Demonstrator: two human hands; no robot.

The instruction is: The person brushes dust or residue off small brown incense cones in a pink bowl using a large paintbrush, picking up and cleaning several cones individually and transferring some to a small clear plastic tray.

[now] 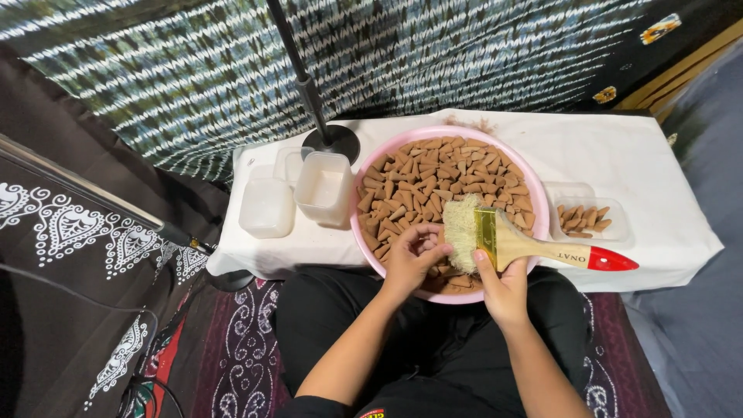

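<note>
A round pink basin (pixel 534 203) on a low white-covered table holds several brown cone-shaped pieces (pixel 441 174). My left hand (pixel 412 262) is inside the basin at its near edge, fingers curled around one or more cones. My right hand (pixel 501 285) grips a wide paintbrush (pixel 534 244) by its metal band. The brush has pale bristles pointing left over the cones, a wooden handle and a red tip that reaches out to the right past the basin rim.
Left of the basin stand two translucent plastic containers (pixel 323 186) and a lid (pixel 267 207). A shallow clear tray (pixel 584 218) with a few cones lies to the right. A black stand base (pixel 331 141) rests at the table's back. Patterned cloth hangs behind.
</note>
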